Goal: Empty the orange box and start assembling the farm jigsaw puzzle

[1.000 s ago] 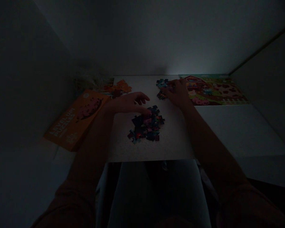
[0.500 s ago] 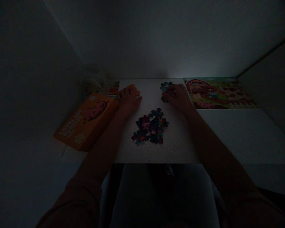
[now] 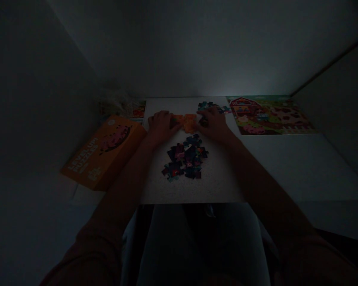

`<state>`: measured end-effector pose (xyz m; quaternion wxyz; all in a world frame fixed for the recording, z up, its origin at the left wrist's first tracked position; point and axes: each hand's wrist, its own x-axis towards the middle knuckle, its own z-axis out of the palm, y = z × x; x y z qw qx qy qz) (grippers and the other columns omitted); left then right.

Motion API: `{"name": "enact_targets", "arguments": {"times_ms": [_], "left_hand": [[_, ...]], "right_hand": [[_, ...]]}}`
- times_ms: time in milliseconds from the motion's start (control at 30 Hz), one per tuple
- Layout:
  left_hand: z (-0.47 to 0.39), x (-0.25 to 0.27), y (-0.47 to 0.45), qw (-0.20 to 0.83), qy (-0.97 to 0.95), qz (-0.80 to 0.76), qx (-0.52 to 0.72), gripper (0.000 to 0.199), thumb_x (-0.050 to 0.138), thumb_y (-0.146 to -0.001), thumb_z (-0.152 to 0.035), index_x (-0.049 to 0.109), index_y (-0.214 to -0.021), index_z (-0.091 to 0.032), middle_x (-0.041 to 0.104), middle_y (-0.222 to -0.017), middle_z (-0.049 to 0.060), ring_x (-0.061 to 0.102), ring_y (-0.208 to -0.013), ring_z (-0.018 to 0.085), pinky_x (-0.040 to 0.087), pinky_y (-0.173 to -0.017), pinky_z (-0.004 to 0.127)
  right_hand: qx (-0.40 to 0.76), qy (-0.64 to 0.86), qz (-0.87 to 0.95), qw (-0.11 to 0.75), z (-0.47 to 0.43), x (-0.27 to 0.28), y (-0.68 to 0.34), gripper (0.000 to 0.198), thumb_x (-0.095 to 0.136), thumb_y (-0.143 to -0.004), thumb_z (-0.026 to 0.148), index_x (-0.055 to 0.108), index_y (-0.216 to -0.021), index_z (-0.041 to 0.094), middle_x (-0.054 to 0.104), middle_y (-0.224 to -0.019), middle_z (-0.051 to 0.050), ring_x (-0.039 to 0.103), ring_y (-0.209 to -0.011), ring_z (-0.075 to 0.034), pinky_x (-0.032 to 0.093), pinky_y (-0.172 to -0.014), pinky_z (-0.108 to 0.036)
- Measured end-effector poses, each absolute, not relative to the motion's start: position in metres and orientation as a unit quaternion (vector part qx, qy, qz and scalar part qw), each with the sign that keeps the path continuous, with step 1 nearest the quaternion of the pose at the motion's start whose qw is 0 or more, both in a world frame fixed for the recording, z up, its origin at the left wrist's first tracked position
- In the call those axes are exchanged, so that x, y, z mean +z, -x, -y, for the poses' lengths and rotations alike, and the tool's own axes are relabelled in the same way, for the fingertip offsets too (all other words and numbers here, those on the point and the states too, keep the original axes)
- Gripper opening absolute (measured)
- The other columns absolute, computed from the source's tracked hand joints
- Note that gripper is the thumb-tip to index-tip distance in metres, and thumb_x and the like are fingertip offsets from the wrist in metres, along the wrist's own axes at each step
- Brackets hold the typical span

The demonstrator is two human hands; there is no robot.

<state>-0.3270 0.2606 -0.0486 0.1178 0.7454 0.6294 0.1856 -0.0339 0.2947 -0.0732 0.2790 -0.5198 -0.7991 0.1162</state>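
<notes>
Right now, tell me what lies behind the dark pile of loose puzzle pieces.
Behind the pile, both hands, left and right, touch orange joined pieces. Beyond them are bluish pieces; the right hand covers part.

Dim light blurs the loose pieces (image 3: 185,162); the box lettering (image 3: 85,153) is unreadable — both elbows cut off.

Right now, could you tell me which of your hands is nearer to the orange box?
Left. The left hand lies just right of the orange box; the right hand is farther right, past the orange puzzle pieces.
</notes>
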Motion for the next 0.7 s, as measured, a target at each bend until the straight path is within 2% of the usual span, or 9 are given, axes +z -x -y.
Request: {"name": "enact_targets", "arguments": {"times_ms": [67, 133, 267, 367, 433, 500, 567, 700], "left_hand": [[-0.263, -0.047, 0.33, 0.12, -0.744, -0.629, 0.19, 0.055, 0.088, -0.11, -0.056, 0.08, -0.156, -0.027, 0.068, -0.179, 0.025, 0.056, -0.169, 0.055, 0.044, -0.14, 0.076], [-0.266, -0.045, 0.332, 0.131, -0.735, -0.632, 0.205, 0.053, 0.095, -0.104, -0.05, 0.079, -0.149, -0.028, 0.072, -0.172, 0.024, 0.059, -0.165, 0.054, 0.048, -0.136, 0.075], [-0.271, -0.044, 0.332, 0.189, -0.715, -0.628, 0.243, 0.051, 0.1, -0.097, -0.037, 0.071, -0.138, -0.028, 0.081, -0.153, 0.019, 0.071, -0.151, 0.049, 0.052, -0.132, 0.073], [-0.272, -0.048, 0.333, 0.264, -0.708, -0.588, 0.288, 0.051, 0.098, -0.096, -0.028, 0.064, -0.134, -0.027, 0.085, -0.141, 0.014, 0.08, -0.136, 0.039, 0.059, -0.125, 0.062], [-0.274, -0.051, 0.333, 0.303, -0.701, -0.557, 0.326, 0.054, 0.098, -0.093, -0.025, 0.061, -0.132, -0.027, 0.086, -0.137, 0.012, 0.083, -0.128, 0.035, 0.064, -0.117, 0.053], [-0.277, -0.056, 0.332, 0.331, -0.684, -0.54, 0.361, 0.057, 0.1, -0.089, -0.022, 0.059, -0.129, -0.027, 0.086, -0.133, 0.011, 0.084, -0.123, 0.031, 0.065, -0.111, 0.048], [-0.281, -0.059, 0.331, 0.361, -0.662, -0.528, 0.391, 0.06, 0.1, -0.086, -0.019, 0.058, -0.128, -0.026, 0.086, -0.133, 0.011, 0.085, -0.118, 0.028, 0.067, -0.106, 0.044], [-0.287, -0.06, 0.329, 0.405, -0.638, -0.495, 0.429, 0.057, 0.103, -0.086, -0.021, 0.066, -0.13, -0.025, 0.088, -0.133, 0.01, 0.087, -0.119, 0.027, 0.069, -0.106, 0.04]], "right_hand": [[0.104, 0.521, 0.808, 0.255, -0.291, -0.077, 0.042, 0.088, 0.093, -0.1, 0.083, 0.081, -0.162, 0.023, 0.071, -0.171, -0.031, 0.062, -0.167, -0.06, 0.04, -0.144, -0.086], [0.105, 0.528, 0.805, 0.249, -0.288, -0.079, 0.049, 0.087, 0.093, -0.099, 0.085, 0.081, -0.159, 0.023, 0.07, -0.172, -0.031, 0.062, -0.167, -0.06, 0.038, -0.146, -0.085], [0.13, 0.54, 0.79, 0.259, -0.291, -0.076, 0.053, 0.076, 0.096, -0.098, 0.076, 0.079, -0.15, 0.022, 0.077, -0.161, -0.028, 0.067, -0.157, -0.057, 0.047, -0.138, -0.079], [0.175, 0.529, 0.785, 0.271, -0.296, -0.075, 0.053, 0.065, 0.097, -0.099, 0.061, 0.075, -0.146, 0.022, 0.083, -0.149, -0.025, 0.077, -0.138, -0.049, 0.053, -0.131, -0.073], [0.224, 0.509, 0.779, 0.291, -0.298, -0.077, 0.053, 0.062, 0.096, -0.1, 0.055, 0.072, -0.148, 0.022, 0.085, -0.144, -0.023, 0.08, -0.123, -0.042, 0.059, -0.123, -0.065], [0.271, 0.488, 0.768, 0.313, -0.298, -0.079, 0.053, 0.061, 0.095, -0.101, 0.053, 0.07, -0.149, 0.023, 0.086, -0.133, -0.019, 0.08, -0.109, -0.036, 0.065, -0.106, -0.056], [0.293, 0.473, 0.763, 0.329, -0.299, -0.082, 0.054, 0.059, 0.095, -0.1, 0.051, 0.072, -0.148, 0.025, 0.086, -0.119, -0.013, 0.078, -0.097, -0.033, 0.066, -0.092, -0.05], [0.288, 0.454, 0.759, 0.366, -0.303, -0.082, 0.052, 0.047, 0.094, -0.098, 0.053, 0.078, -0.135, 0.028, 0.085, -0.114, -0.008, 0.074, -0.091, -0.029, 0.062, -0.087, -0.046]]}}
